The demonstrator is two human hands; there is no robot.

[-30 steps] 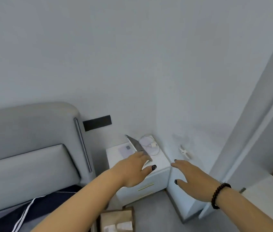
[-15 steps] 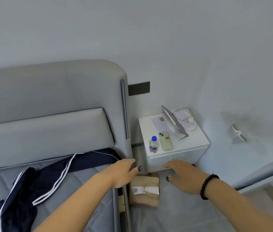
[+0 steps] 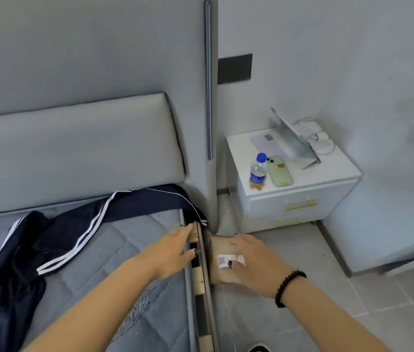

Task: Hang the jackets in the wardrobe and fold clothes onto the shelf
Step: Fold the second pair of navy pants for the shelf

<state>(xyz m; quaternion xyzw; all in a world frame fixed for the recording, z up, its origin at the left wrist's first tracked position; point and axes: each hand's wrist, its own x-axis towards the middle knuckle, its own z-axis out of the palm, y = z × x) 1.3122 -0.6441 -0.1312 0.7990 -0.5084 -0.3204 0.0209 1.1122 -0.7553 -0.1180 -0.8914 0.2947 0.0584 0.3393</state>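
A navy jacket (image 3: 56, 235) with white stripes lies crumpled across the grey quilted mattress (image 3: 129, 250), one sleeve stretched toward the bed's right corner. My left hand (image 3: 173, 252) hovers over the mattress's right edge, fingers straight, a little below the sleeve end and holding nothing. My right hand (image 3: 254, 262), with a black bead bracelet on the wrist, is spread flat above a brown cardboard parcel (image 3: 219, 246) on the floor beside the bed. No wardrobe or shelf is in view.
A grey padded headboard (image 3: 74, 138) rises behind the mattress. To the right, a white nightstand (image 3: 299, 204) carries a water bottle (image 3: 258, 172), a green phone (image 3: 280, 171), a folding stand and cables. Grey floor tiles (image 3: 302, 313) lie to the right.
The view has dropped and swung left from the wall and nightstand to the bed. Both hands came down with it; the jacket and parcel now appear larger.
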